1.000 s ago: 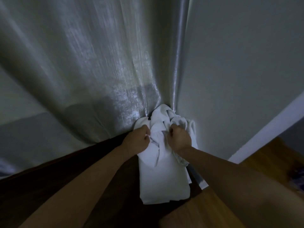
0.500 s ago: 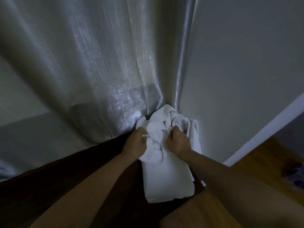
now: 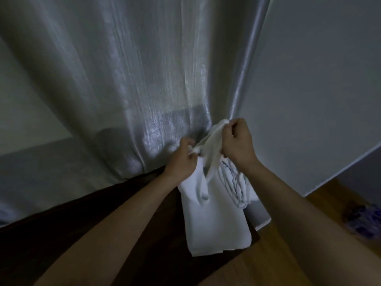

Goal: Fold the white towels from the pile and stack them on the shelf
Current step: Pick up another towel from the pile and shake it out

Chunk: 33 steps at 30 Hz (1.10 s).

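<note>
Currently, your holdings in the head view:

Item 1: left hand (image 3: 181, 156), just below centre, fingers curled and pinching a twisted edge of a white towel (image 3: 208, 149).

Item 2: right hand (image 3: 237, 141), at 2 o'clock from the left one, fist closed round the upper end of the same towel, lifted higher. The towel runs stretched and rope-like between both hands, not yet spread flat.

Item 3: pile (image 3: 233, 182) of crumpled white cloth, directly below the right hand at 6 o'clock from it, against the wall corner. How many pieces it holds cannot be told.

Item 4: folded towel (image 3: 214, 223), a flat rectangle at 6 o'clock from your hands, lying on the dark shelf (image 3: 82, 234) with its near edge close to the shelf's corner.

Item 5: curtain (image 3: 123, 79), hanging behind at 12 o'clock, touching the shelf's far edge.

Item 6: wooden floor (image 3: 278, 254), at 5 o'clock.

Status, as a judgement: at least one towel appears folded and placed; one is in hand, still to be opened and folded; the crumpled remainder waits. The task looks partway, with more left than done.
</note>
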Tool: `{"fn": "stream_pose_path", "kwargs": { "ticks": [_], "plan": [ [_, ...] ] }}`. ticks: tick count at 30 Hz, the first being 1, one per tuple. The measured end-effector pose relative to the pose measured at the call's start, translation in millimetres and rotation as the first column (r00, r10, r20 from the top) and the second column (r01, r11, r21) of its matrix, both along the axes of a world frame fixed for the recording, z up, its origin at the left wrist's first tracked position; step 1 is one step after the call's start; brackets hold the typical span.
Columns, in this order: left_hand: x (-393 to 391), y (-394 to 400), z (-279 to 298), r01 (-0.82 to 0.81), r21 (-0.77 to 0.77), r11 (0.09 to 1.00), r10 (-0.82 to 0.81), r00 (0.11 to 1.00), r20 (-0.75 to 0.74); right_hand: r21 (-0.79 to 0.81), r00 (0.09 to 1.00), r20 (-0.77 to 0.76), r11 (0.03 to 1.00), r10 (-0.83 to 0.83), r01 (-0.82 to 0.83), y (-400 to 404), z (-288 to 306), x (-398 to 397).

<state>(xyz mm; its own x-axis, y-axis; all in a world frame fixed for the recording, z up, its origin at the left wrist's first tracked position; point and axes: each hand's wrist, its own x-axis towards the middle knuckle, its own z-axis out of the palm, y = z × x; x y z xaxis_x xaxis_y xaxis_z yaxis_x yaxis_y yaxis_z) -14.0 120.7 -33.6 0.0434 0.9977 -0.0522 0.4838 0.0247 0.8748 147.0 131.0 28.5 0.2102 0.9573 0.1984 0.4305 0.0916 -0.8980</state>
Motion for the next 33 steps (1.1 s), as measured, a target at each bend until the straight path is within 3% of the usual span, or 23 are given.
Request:
{"fn": "stream_pose_path", "kwargs": {
  "ticks": [7, 10, 14, 18, 22, 26, 29, 33],
  "plan": [
    [0, -20, -27, 0.061, -0.143, 0.988, -0.051, 0.996, 0.077, 0.163, 0.993, -0.027, 0.981, 0.111, -0.105, 2, 73, -21],
    [1, -17, -21, 0.073, -0.193, 0.978, -0.052, 0.992, 0.111, 0.198, 0.978, -0.112, 0.968, 0.178, -0.154, 0, 93, -24],
    [1, -6, -7, 0.074, -0.233, 0.970, 0.015, 0.933, 0.359, 0.200, 0.931, -0.225, 0.949, 0.287, -0.244, -8, 112, -26],
    [1, 3, 16, 0.029, -0.167, 0.986, 0.043, 0.910, 0.412, 0.163, 0.884, -0.304, 0.934, 0.355, -0.319, -12, 119, -26],
    [-5, 6, 39, -0.083, -0.120, 0.989, 0.134, 0.843, 0.522, 0.148, 0.912, -0.237, 0.940, 0.335, -0.307, -10, 117, -17],
    [-19, 0, 84, -0.200, 0.023, 0.980, 0.151, 0.807, 0.571, 0.039, 0.969, 0.068, 0.970, 0.238, -0.241, -6, 110, -9],
    [-31, -15, 118, -0.192, 0.140, 0.971, 0.084, 0.829, 0.553, -0.042, 0.900, 0.135, 0.910, 0.414, -0.412, -10, 116, -13],
    [-53, -44, 141, -0.173, 0.183, 0.968, 0.102, 0.934, 0.343, -0.129, 0.790, 0.083, 0.792, 0.608, -0.596, -21, 131, -27]
  ]
}}
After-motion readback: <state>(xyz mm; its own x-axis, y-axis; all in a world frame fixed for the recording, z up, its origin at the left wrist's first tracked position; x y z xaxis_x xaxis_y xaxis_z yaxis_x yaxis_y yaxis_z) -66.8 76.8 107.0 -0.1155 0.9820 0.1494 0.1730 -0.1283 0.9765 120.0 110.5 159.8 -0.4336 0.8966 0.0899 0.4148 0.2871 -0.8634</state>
